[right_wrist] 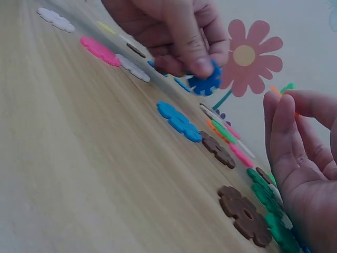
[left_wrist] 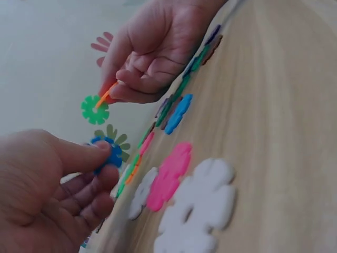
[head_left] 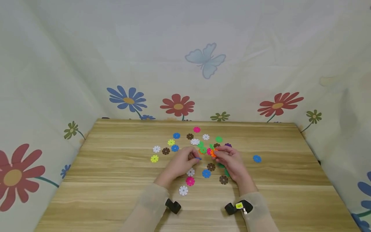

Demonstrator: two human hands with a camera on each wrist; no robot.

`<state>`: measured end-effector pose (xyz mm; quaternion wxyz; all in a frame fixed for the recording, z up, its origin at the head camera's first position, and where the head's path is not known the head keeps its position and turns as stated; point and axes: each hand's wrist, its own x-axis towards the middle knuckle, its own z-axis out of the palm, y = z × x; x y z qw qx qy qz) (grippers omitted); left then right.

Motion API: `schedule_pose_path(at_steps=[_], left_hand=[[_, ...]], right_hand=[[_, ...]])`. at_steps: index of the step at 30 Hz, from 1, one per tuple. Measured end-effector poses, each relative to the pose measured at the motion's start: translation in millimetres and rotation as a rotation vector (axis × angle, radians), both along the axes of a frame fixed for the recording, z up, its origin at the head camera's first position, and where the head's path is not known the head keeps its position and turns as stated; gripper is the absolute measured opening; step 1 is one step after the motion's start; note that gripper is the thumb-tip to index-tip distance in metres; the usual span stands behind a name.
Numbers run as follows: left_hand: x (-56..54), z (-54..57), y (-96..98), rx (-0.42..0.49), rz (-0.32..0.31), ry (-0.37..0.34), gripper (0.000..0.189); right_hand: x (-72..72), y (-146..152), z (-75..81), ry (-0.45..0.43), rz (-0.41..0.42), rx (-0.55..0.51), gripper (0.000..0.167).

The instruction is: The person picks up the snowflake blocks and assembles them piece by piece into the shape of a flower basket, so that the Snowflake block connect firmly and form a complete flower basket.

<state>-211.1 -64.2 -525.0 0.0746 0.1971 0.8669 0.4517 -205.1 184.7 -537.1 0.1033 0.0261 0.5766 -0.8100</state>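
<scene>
My left hand (head_left: pixel 182 161) pinches a blue notched plastic disc (right_wrist: pixel 206 81) between thumb and fingers, just above the table. Opposite it, my right hand (head_left: pixel 232 162) grips an orange notched disc (head_left: pixel 213 152) by its edge. A green notched disc (left_wrist: pixel 95 109) is attached to the orange one, set crosswise to it in the left wrist view. The blue disc and the joined pair are apart, with a small gap between them. Under and around both hands lie loose discs, among them a brown disc (head_left: pixel 211 167), a blue flat disc (head_left: pixel 206 173) and a pink disc (head_left: pixel 190 181).
Several more discs are scattered over the wooden table (head_left: pixel 116 187), including a yellow disc (head_left: pixel 154 158) at the left and a lone blue disc (head_left: pixel 257 159) at the right. Behind the table hangs a flower-printed cloth (head_left: pixel 162 58). Each wrist wears a black camera.
</scene>
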Motion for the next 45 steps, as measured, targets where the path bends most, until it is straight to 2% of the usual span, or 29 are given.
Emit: schedule_pose_path(at_steps=[3,7,15,22,26,33,41,45], left_hand=[[-0.9,5.0,-1.7,0.123,0.053,-0.017,0.008],[-1.1,9.2,-0.3,0.263,0.08,-0.03,0.014],[0.6,5.0,0.0,0.353,0.051,-0.032,0.014],[1.1,3.6,-1.4,0.333,0.033,0.025,0.014],[0.8,4.9,-1.7,0.316,0.006,0.058,0.016],[-0.6,5.9,-4.7,0.273,-0.017,0.15,0.018],[1.0,6.7,-4.4,0.201,-0.012,0.225,0.013],[2.8,7.4,-1.3,0.179,-0.009,0.24,0.011]], right_hand=[[0.4,-5,0.6,0.028,0.012,-0.021,0.014],[1.5,-12,-1.2,0.054,0.024,-0.023,0.016],[7.7,-24,-6.5,0.084,0.033,-0.019,0.02],[9.2,-25,-5.2,0.109,0.006,-0.012,0.028],[9.8,-24,-4.0,0.108,-0.006,0.003,0.026],[8.2,-25,-4.4,0.103,-0.015,0.012,0.032],[8.9,-26,-4.8,0.116,0.007,-0.018,0.019],[9.7,-24,-3.7,0.112,0.022,-0.028,0.021]])
